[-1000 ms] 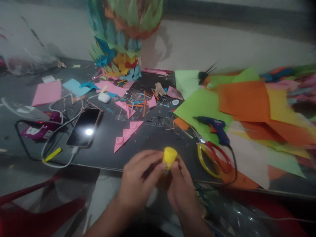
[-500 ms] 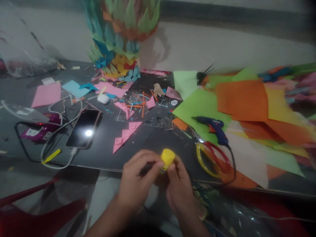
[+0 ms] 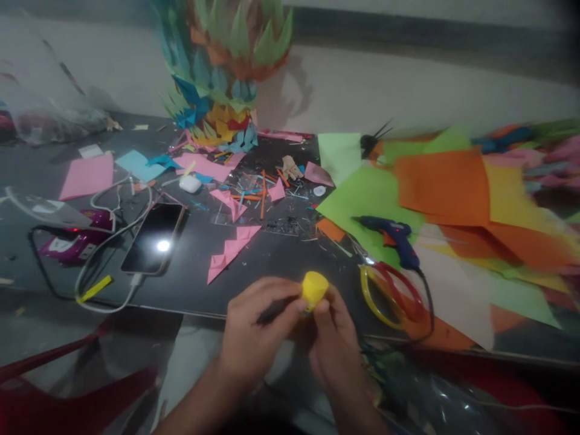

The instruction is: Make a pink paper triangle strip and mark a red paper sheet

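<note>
A small yellow cylinder (image 3: 314, 289) with a flat top stands between my fingertips near the table's front edge. My left hand (image 3: 263, 326) pinches it from the left with thumb and fingers. From the right, the thumb and fingers of my right hand (image 3: 333, 332) close on it too. Its lower part is hidden by my hands, and I cannot make out what exactly it is. Just beyond lies a folded pink paper strip (image 3: 232, 249) with pointed peaks. Scissors (image 3: 392, 293) with red and yellow handles rest to the right of my right hand.
A blue glue gun (image 3: 394, 235) lies on coloured paper sheets (image 3: 446, 187) at right. At left are a phone (image 3: 154, 235) with its light on, cables and a purple device (image 3: 79, 241). Paper scraps surround a folded-paper model (image 3: 226, 78) against the wall.
Both hands and the yellow cylinder have shifted slightly to the right in view. Both hands keep their hold, and the things on the table lie as before.
</note>
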`<state>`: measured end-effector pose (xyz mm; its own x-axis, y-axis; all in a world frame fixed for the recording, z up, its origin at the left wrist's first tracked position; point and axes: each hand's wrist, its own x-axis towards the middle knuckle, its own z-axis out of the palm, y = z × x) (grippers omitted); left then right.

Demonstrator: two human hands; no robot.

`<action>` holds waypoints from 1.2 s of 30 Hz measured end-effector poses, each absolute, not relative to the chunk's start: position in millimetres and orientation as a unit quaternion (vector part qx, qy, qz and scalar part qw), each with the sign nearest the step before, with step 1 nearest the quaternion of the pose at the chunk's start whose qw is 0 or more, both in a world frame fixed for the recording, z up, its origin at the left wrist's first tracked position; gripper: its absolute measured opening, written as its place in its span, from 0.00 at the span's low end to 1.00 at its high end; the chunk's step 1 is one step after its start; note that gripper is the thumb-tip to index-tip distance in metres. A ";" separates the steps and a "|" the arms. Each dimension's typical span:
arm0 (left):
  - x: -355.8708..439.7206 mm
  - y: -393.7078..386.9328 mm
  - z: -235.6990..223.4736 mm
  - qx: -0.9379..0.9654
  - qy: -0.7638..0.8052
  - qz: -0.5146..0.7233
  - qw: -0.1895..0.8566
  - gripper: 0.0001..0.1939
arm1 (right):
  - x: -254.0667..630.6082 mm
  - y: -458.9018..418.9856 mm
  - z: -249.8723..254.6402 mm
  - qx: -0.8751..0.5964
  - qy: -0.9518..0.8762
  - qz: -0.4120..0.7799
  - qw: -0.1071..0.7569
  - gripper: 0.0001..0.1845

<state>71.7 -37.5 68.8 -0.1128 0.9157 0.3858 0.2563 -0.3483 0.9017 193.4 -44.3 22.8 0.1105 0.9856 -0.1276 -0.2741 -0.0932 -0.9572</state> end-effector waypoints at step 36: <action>41.9 -37.9 52.4 0.529 0.524 0.594 0.304 0.11 | 213.7 -19.0 43.0 -0.518 -0.671 0.255 0.466 0.13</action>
<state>41.9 -37.9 52.4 -0.2545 0.9160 0.3101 0.1926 -0.2663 0.9445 213.7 -19.0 43.0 -0.0298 0.9325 0.3600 0.4568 0.3330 -0.8249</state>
